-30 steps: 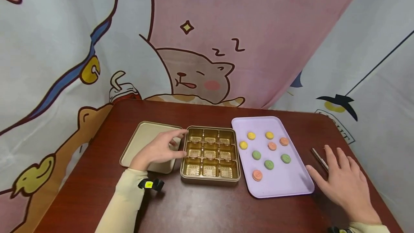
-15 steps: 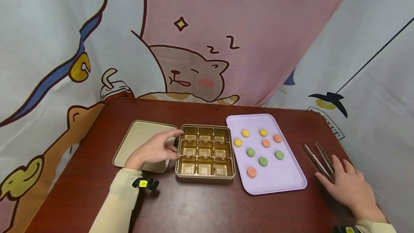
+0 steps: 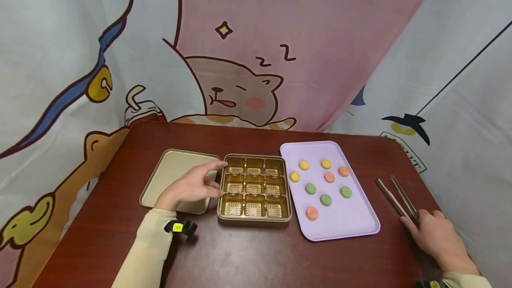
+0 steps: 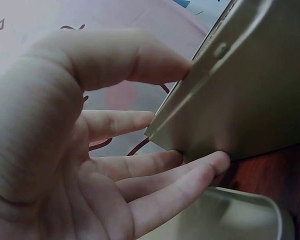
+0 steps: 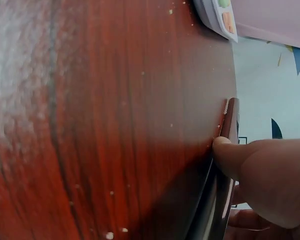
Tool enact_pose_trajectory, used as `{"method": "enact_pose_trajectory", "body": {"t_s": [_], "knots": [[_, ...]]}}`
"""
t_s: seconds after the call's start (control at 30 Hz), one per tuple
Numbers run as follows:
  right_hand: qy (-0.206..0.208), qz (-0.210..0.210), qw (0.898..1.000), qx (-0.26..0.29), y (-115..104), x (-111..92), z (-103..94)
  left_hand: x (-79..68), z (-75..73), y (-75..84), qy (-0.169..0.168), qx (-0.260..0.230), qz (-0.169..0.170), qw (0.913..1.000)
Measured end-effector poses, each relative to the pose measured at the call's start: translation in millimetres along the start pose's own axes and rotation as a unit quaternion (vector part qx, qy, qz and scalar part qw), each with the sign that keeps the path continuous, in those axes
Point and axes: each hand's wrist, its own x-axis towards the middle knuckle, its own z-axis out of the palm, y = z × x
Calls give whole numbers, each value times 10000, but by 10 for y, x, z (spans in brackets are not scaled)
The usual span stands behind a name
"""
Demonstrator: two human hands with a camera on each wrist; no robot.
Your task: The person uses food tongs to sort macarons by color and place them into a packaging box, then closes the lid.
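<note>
In the head view my left hand [image 3: 194,184] reaches to the left side of a gold tin [image 3: 256,223] with a divided insert. The left wrist view shows its thumb tip at the rim of the tin [image 4: 230,105], with the other fingers loosely extended against the side. On the right, my right hand [image 3: 438,237] grips metal tongs [image 3: 392,197] near their rear end; their serrated arms stand spread and point away from me. In the right wrist view the thumb presses along the tongs [image 5: 222,195], while the other fingers are partly hidden behind them.
A lilac tray [image 3: 348,223] right of the tin bears several small macaron-like rounds in yellow, orange and green, among them a green round [image 3: 326,199]. The tin's flat lid [image 3: 160,181] lies left of it, partly under my left hand. A printed curtain [image 3: 340,48] hangs behind the table [image 3: 224,257].
My right hand has come back toward me along the tongs, and its fingers have gone from spread to gripping them. The left hand stays at the tin. The head view shifted slightly early on.
</note>
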Motion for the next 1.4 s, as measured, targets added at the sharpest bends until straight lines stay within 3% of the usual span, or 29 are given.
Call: {"method": "enact_pose_trajectory", "body": {"t_s": [0.47, 0.7, 1.03, 1.27, 1.4], "knots": [[743, 51, 9971, 139, -46, -40, 109, -5, 5, 19, -8, 27, 42, 10000], [581, 396, 9967, 407, -93, -123, 87, -3, 11, 16, -14, 55, 55, 10000], [1011, -114, 9923, 707, -209, -213, 70, 0, 5, 22, -1, 110, 47, 9999], [397, -115, 9984, 378, -293, -261, -2, -4, 7, 28, -42, 45, 18, 10000], [411, -322, 9984, 202, -352, -314, -26, -6, 3, 28, -29, 32, 24, 10000]]}}
